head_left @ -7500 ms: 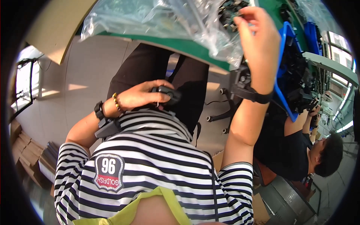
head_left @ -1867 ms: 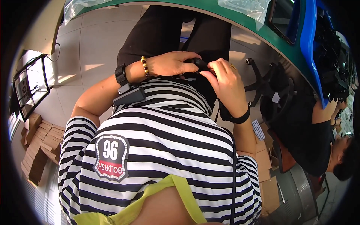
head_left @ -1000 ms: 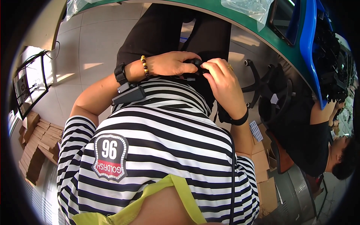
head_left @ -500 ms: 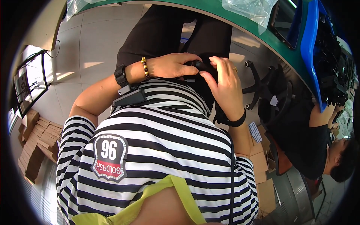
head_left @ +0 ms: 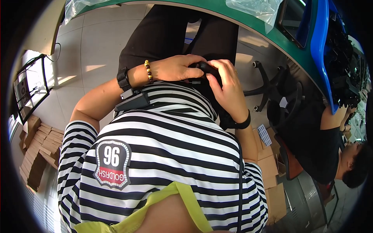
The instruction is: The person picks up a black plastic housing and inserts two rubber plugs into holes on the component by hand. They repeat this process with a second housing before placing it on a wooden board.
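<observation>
Over my lap, both hands meet around a small black rounded object (head_left: 210, 70), partly covered by my fingers, so its kind cannot be made out. My left hand (head_left: 179, 67) comes from the left and grips its left end between thumb and fingers. Curled over the far right side is my right hand (head_left: 228, 84), fingers on top and thumb on the near side. A small dark piece (head_left: 194, 81) shows just below the left hand's fingers. Dark straps circle both wrists, and a beaded bracelet (head_left: 148, 70) sits on the left one.
A green table edge (head_left: 217, 12) curves ahead, with clear plastic bags (head_left: 256, 11) on it. At right stand a blue bin (head_left: 323, 50) of black parts, a wheeled chair base (head_left: 264, 83) and a seated co-worker (head_left: 311, 143). Cardboard (head_left: 37, 155) is stacked at left.
My right hand has shifted slightly left, and its fingers have closed down over the black object. The left hand stays almost in place, still gripping it.
</observation>
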The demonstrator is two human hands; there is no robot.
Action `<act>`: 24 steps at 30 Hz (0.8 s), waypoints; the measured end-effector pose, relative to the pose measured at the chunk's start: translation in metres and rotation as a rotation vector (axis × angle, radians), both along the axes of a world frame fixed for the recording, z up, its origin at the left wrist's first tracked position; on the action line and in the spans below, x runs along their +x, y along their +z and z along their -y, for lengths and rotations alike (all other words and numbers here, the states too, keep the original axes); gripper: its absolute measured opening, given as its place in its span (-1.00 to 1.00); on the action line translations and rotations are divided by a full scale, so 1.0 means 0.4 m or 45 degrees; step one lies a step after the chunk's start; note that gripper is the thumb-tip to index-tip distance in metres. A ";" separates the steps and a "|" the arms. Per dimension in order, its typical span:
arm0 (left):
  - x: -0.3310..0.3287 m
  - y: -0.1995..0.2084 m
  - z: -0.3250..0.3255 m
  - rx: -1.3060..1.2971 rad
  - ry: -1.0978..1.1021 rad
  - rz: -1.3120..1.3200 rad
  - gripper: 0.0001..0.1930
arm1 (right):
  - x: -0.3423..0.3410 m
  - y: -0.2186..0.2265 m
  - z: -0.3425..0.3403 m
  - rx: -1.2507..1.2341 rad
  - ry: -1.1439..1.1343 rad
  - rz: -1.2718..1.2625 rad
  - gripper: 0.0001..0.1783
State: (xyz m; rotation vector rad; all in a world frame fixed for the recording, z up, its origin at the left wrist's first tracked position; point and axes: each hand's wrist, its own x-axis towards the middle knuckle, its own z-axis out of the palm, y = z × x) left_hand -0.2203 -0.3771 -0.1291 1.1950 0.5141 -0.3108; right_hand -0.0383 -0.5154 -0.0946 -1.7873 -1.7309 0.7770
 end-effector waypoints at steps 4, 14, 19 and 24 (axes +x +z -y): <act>-0.003 -0.008 -0.003 0.001 0.019 0.027 -0.37 | -0.021 -0.008 -0.001 -0.037 -0.080 0.022 -0.64; -0.002 -0.005 -0.002 0.013 0.012 0.014 -0.41 | -0.007 -0.017 0.006 -0.036 -0.122 -0.069 -0.65; -0.004 -0.012 0.002 0.025 0.009 0.012 -0.42 | -0.013 -0.013 0.007 -0.033 -0.116 -0.062 -0.65; -0.005 -0.015 0.004 0.015 0.022 0.025 -0.42 | -0.013 -0.016 0.010 -0.027 -0.120 -0.072 -0.65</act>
